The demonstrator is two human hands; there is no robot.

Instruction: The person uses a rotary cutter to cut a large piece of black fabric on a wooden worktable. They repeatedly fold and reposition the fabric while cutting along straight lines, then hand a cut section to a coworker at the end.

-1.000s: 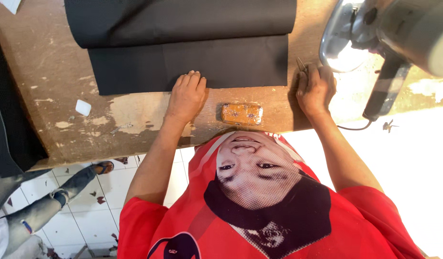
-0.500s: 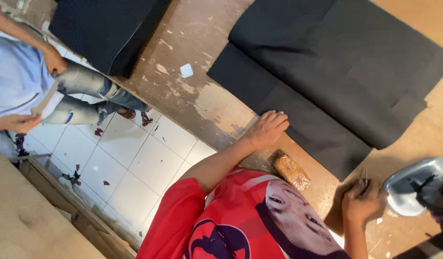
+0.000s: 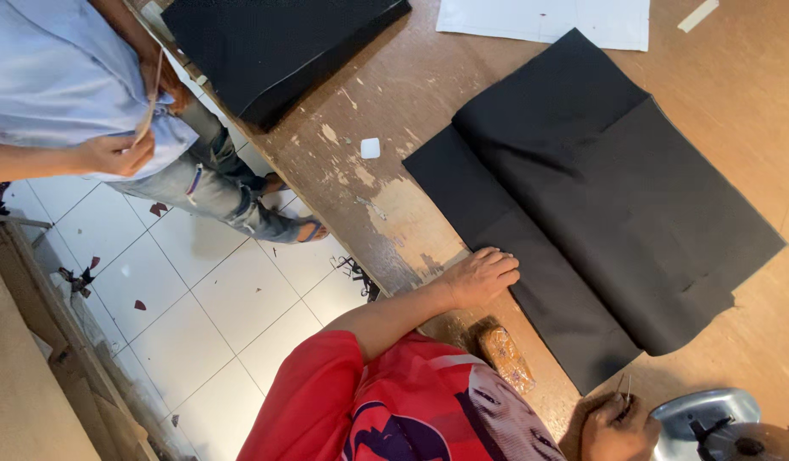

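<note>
Left hand (image 3: 480, 277) flat, fingers together, on the black fabric (image 3: 616, 213) edge at 9 o'clock: press evenly so the fold can't creep. Right hand (image 3: 621, 427) at 5 o'clock pinches a thin metal tool (image 3: 623, 388).

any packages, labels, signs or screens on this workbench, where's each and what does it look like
Wrapped block: near table edge beside the black fabric, between the left hand and right hand; oblong, orange-brown in clear wrap.
White tag: bare worn wood left of fabric; small, squarish.
White sheet: top edge; rectangular, plain.
No signs or screens.
</note>
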